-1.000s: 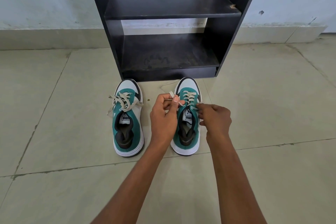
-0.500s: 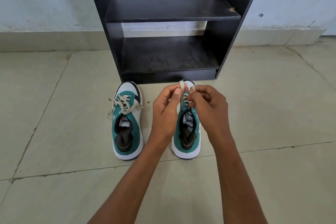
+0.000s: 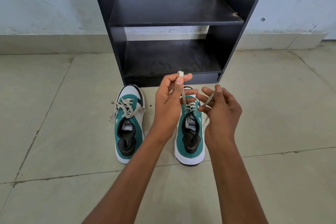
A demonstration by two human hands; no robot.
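Two green-and-white sneakers stand side by side on the tiled floor, toes toward a black shelf. The left sneaker has its beige laces tied in a loose knot. Over the right sneaker both hands work the laces. My left hand pinches a folded loop of beige lace between thumb and forefinger, raised above the toe. My right hand holds the other lace end, which runs across its spread fingers. The right sneaker's toe is hidden behind my hands.
A black open shelf unit stands against the pale wall just beyond the shoes, with two bare shelves. Beige floor tiles stretch left, right and toward me. A small crumb lies between the shoes.
My hands have lifted and drawn apart. The left hand raised its lace loop higher, and the right hand moved right, pulling the other lace end out sideways.
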